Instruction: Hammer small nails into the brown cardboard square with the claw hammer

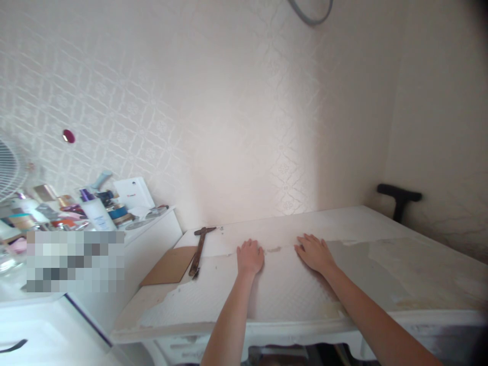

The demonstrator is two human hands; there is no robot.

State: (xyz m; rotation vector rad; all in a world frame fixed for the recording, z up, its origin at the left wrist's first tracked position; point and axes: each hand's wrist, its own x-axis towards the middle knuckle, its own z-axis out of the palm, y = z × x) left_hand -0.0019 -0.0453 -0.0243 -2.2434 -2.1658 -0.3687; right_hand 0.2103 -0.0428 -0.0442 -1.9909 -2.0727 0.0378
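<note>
Both my hands rest on a white tabletop (373,223) whose covering sheet (282,290) is peeling and torn. My left hand (249,255) has its fingers curled under, knuckles up, at the torn edge of the sheet. My right hand (313,251) lies flat with fingers stretched out along the same edge, a little to the right. A hammer (199,249) with a wooden handle lies on the tabletop to the left of my left hand, beside a brown board (170,265). Nothing nameable shows inside either hand.
A white cabinet (152,239) on the left carries several bottles and jars (95,208) and a white box (134,193). A fan (9,168) stands at the far left. A black handle (399,195) rises behind the table's right corner. Patterned wall behind.
</note>
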